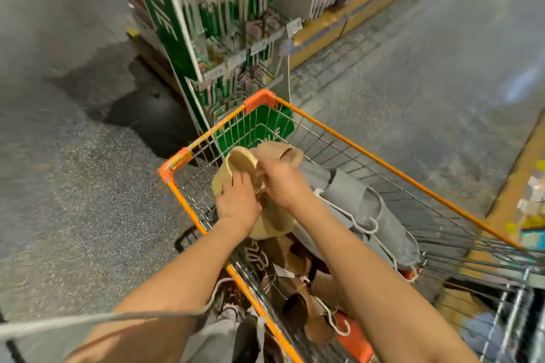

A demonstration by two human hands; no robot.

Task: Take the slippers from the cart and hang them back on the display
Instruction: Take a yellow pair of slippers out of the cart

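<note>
Beige foam slippers (236,168) above cart (383,165), both hands gripping: left hand (236,200) fingers on sole edge, right hand (283,183) pinching strap. Light, squashy; judge hanger hook best hold.

Your forearms are bare to the elbows, with no sleeves, watch or rings showing on your left hand (236,200) or right hand (284,183); light grey trousers (218,336) show below.
</note>
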